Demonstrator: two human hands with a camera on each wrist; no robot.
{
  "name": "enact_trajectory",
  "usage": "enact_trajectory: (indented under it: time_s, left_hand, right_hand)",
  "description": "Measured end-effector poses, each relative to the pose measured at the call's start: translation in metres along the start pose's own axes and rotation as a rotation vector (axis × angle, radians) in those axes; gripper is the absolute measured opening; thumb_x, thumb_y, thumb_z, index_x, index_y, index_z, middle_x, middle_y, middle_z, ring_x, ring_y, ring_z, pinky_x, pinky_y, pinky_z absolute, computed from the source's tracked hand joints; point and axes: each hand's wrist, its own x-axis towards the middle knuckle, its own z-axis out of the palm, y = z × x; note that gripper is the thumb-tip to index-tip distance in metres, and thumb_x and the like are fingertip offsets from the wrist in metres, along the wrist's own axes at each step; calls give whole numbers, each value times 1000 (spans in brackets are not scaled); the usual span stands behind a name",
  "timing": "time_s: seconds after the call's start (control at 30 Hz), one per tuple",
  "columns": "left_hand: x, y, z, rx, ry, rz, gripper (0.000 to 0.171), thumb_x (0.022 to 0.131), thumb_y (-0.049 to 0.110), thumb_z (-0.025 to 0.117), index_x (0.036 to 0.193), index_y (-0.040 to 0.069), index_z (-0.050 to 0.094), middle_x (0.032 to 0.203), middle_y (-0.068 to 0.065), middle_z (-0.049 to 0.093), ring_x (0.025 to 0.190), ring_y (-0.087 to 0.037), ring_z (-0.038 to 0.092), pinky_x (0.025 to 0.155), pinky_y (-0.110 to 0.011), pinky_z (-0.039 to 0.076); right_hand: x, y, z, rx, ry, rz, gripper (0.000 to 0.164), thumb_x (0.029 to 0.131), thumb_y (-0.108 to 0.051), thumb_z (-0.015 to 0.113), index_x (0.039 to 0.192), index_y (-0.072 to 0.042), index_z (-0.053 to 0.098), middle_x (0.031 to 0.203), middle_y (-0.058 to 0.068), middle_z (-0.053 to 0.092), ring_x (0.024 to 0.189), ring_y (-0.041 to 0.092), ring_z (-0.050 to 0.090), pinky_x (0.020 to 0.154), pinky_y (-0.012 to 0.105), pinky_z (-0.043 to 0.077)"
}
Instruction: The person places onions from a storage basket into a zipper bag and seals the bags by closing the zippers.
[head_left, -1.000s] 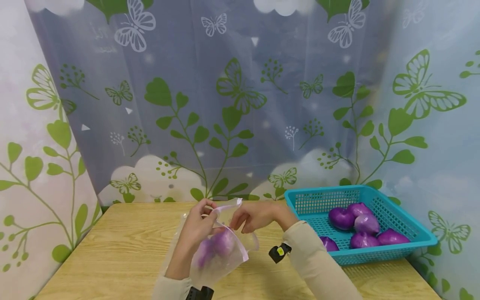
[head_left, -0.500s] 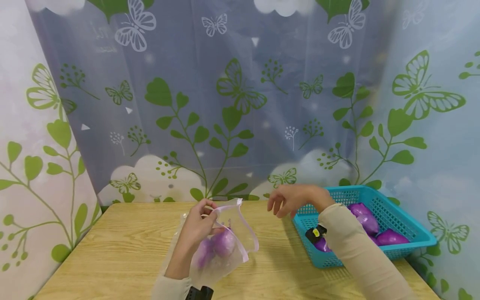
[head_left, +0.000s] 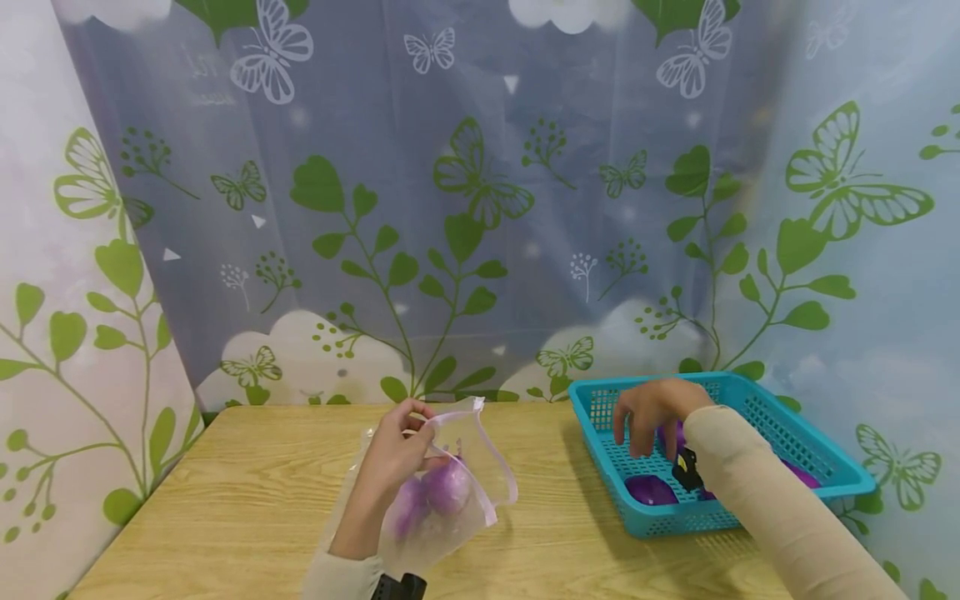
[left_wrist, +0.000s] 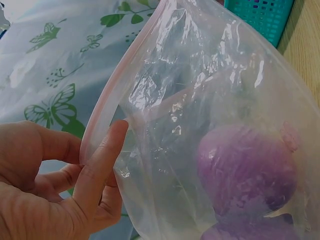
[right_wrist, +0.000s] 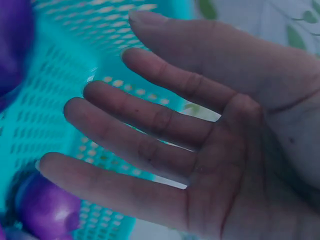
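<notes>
No word can be read for certain. On the curtain (head_left: 360, 108), in the upper left of the head view, stands pale lettering (head_left: 202, 62) in two rows, just left of and partly below a big white butterfly (head_left: 272, 54). The upper row has a few larger strokes (they may be mirrored, though I cannot tell); the lower row (head_left: 214, 99) is smaller, fainter and too blurred to spell out.

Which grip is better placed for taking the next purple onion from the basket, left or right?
Probably the right grip: it is empty, over the teal basket and near a purple onion. The left grip pinches the edge of the clear bag, so it is occupied.
</notes>
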Motion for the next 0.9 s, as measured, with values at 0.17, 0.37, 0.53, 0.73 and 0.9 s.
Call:
enact_trajectory:
  time_s: [0.17, 0.37, 0.53, 0.73, 0.9]
  left_hand:
    - [0, 0, -1, -4, -4, 4, 15, 102, 2, 55, 117, 0, 56, 104, -11, 48, 79, -21, 56, 71, -34, 70]
    - [0, 0, -1, -5, 0, 3, 16, 101, 2, 54, 117, 0, 57, 104, -12, 49, 79, -21, 57, 71, -34, 70]
    - [-1, 0, -2, -5, -3, 9, 15, 102, 2, 55, 117, 0, 57, 103, -11, 48, 80, -21, 57, 71, -34, 70]
    - [-1, 1, -2, -8, -1, 16, 15, 102, 1, 55, 116, 0, 57, 102, -10, 48, 79, -20, 56, 71, -34, 70]
    - [-1, 2, -3, -10, 6, 7, 14, 101, 1, 55, 115, 0, 57, 100, -10, 49, 77, -21, 58, 71, -34, 70]
  right_hand:
    - [9, 10, 9, -6, -56, 48, 35, 84, -10, 84, 114, -21, 71, 100, 11, 74, 96, 24, 72, 75, 44, 69]
    - [18, 12, 17, -130, -80, 73, 34, 79, -16, 89, 107, -29, 74, 93, 7, 76, 92, 24, 74, 82, 45, 67]
    - [27, 13, 21, -191, -144, 76, 33, 79, -20, 89, 103, -37, 75, 95, 5, 77, 94, 23, 75, 87, 48, 66]
    - [34, 12, 21, -261, -199, 46, 37, 80, -21, 89, 107, -41, 73, 95, 3, 78, 96, 22, 75, 89, 47, 65]
    - [40, 11, 21, -295, -230, 51, 42, 81, -19, 88, 112, -41, 71, 101, 0, 77, 99, 19, 75, 94, 49, 64]
